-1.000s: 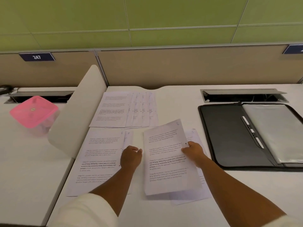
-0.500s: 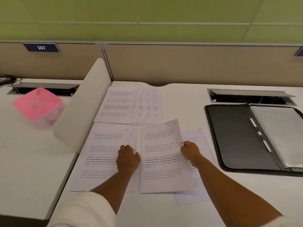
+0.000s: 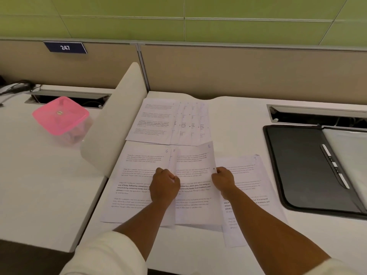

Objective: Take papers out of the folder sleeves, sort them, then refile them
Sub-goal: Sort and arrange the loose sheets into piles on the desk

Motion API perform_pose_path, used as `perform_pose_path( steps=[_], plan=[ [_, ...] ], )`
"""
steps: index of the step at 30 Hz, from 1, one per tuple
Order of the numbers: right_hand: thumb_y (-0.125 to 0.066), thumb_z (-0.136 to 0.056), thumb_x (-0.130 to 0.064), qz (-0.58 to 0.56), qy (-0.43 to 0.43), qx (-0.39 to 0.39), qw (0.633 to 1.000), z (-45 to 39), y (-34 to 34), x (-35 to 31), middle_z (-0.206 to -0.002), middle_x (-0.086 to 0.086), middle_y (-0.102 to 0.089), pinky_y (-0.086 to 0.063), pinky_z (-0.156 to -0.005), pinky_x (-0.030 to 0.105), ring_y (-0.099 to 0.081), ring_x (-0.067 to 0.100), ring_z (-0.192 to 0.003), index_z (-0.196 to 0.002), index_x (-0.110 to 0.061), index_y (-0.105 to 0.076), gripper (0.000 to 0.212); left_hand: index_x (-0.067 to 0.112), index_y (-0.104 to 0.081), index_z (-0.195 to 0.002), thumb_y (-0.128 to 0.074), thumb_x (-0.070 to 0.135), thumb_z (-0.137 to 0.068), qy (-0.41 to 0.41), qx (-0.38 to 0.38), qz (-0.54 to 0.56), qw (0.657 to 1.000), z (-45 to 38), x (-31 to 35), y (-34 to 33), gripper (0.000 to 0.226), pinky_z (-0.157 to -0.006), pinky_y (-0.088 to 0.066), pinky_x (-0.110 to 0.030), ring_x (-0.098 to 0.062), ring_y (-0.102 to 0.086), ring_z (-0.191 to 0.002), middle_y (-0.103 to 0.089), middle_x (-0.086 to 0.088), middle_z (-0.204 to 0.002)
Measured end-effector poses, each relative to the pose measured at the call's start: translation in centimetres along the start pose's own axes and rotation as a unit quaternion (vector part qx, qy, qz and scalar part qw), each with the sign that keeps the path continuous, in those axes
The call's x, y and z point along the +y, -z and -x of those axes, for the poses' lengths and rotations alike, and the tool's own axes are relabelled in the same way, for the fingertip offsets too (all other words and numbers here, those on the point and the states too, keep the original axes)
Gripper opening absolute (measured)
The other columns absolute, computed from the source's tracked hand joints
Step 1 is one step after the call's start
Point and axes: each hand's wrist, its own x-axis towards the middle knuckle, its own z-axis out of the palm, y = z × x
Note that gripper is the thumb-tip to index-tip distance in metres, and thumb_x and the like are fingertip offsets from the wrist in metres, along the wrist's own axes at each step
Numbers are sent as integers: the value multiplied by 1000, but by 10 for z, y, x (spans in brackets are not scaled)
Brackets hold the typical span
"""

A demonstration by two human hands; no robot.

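Both forearms are reaching forward over the desk [image 3: 228, 120]; the left hand [image 3: 164, 187] and right hand [image 3: 224, 180] are pinching opposite edges of the page marked 8 [image 3: 195, 175].

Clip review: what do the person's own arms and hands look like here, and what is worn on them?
Both forearms are bare. The left arm's cream sleeve is pushed up near the elbow; a bit of the right arm's cream sleeve shows at the picture's corner. No gloves, watch or rings are visible on the left hand or right hand.

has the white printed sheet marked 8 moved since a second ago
Yes. The white printed sheet marked 8 has slid left, away from the black open folder, and now overlaps the sheets marked 6 and 7.
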Motion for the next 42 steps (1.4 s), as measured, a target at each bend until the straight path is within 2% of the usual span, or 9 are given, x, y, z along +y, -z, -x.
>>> perform_pose_path(
  steps=[6, 10, 14, 17, 21, 24, 30, 35, 42],
  plan=[
    [-62, -86, -11, -5, 6, 17, 1000, 2, -31, -8, -103, 3, -66, -54, -69, 29, -64, 23, -94, -99, -12, -62, 13, 28, -54, -78, -69, 42, -87, -14, 0, 5, 1000, 3, -2, 2, 22, -68, -49, -23, -9, -58, -79, -53, 8, -91],
    [-69, -84, -17, -8, 5, 21, 1000, 0, -49, -12, -105, 1, -63, -55, -79, 32, -63, 22, -97, -106, -14, -64, 23, 32, -53, -77, -70, 47, -86, -7, -5, -1, 1000, 2, -5, 3, 24, -73, -54, -26, -9, -59, -82, -55, 10, -94],
    [-61, -89, -19, 37, 10, 34, 999, -3, -56, -11, -102, -1, -66, -52, -79, 30, -61, 18, -93, -99, -17, -67, 13, 36, -45, -71, -71, 48, -86, -1, -12, -5, 1000, 3, -7, 6, 32, -74, -55, -27, -9, -61, -79, -58, 9, -93],
    [-55, -88, -12, 72, 2, 45, 996, -3, -57, -9, -96, -1, -67, -53, -77, 29, -61, 19, -89, -94, -17, -70, 17, 36, -41, -70, -71, 48, -86, 1, -17, 1, 1000, 5, -7, 8, 36, -73, -53, -26, -11, -64, -79, -62, 8, -91],
    [-53, -81, -9, 62, -16, 36, 997, -7, -62, -8, -87, 3, -71, -60, -75, 36, -70, 24, -82, -79, -16, -68, 16, 30, -52, -77, -70, 50, -86, 2, -31, 3, 1000, 4, -9, 6, 28, -68, -48, -22, -9, -64, -77, -62, 9, -88],
    [-56, -80, -8, 73, -14, 28, 997, -6, -66, -10, -84, 7, -70, -61, -78, 40, -68, 26, -83, -82, -6, -69, 14, 27, -61, -78, -69, 50, -86, 0, -34, 1, 999, 2, -11, 3, 26, -67, -45, -21, -8, -63, -76, -61, 10, -90],
    [-65, -76, -9, 63, -18, -18, 998, -8, -68, -8, -83, 11, -71, -58, -85, 44, -72, 30, -83, -81, -3, -66, 8, 28, -63, -75, -68, 51, -86, 4, -47, -8, 999, 2, -12, 2, 26, -66, -45, -21, -7, -60, -74, -58, 10, -93],
    [-64, -80, -6, 66, -22, -35, 997, -5, -61, -9, -71, 6, -73, -60, -83, 40, -74, 23, -75, -79, -6, -65, 1, 29, -64, -77, -69, 53, -85, 3, -53, -7, 999, 2, -11, 3, 26, -66, -43, -21, -6, -57, -76, -56, 11, -94],
    [-55, -77, 0, 109, 22, 7, 994, -5, -31, -6, -69, 3, -65, -60, -79, 41, -72, 27, -78, -64, -11, -56, 17, 31, -64, -79, -65, 53, -87, -7, -56, 1, 998, 2, 7, -3, 23, -67, -49, -23, -8, -63, -76, -63, 13, -84]
  ],
)
